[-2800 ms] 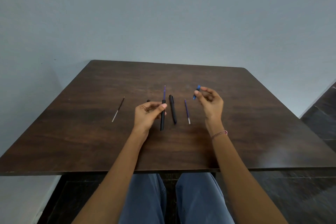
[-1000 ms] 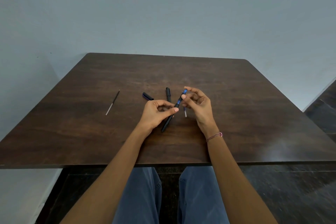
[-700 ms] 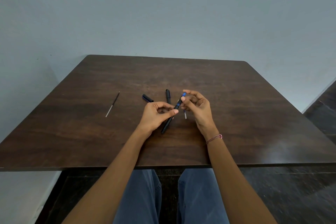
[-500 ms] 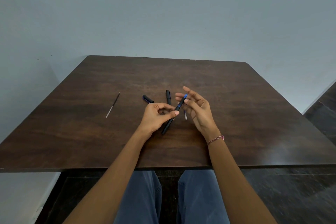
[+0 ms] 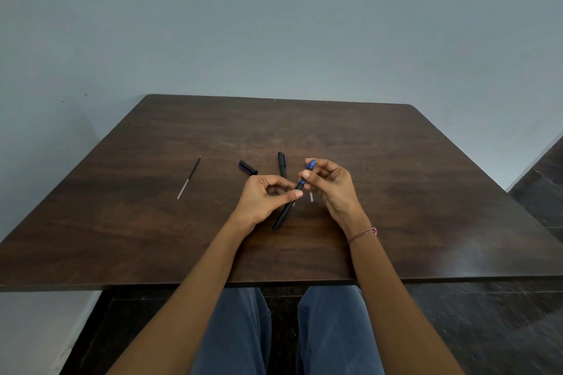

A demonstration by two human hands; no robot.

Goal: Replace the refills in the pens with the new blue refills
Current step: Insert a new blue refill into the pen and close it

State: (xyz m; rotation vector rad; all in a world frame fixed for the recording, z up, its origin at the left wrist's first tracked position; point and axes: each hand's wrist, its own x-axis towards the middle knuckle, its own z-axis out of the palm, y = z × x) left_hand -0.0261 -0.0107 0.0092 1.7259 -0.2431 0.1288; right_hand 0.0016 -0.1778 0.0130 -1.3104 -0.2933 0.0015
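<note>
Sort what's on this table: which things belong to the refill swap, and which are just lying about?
In the job: black pen pinched by the left hand; its blue tip section in the right hand; second black pen; refill partly hidden by the right hand.
Lying about: loose cap; thin dark refill far left, apparently set aside.

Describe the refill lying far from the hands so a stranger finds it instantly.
On the dark table, look left of the left hand and the cap: a refill lies alone. Unlike the black pen, it is a thin stick with a pale near end.
</note>
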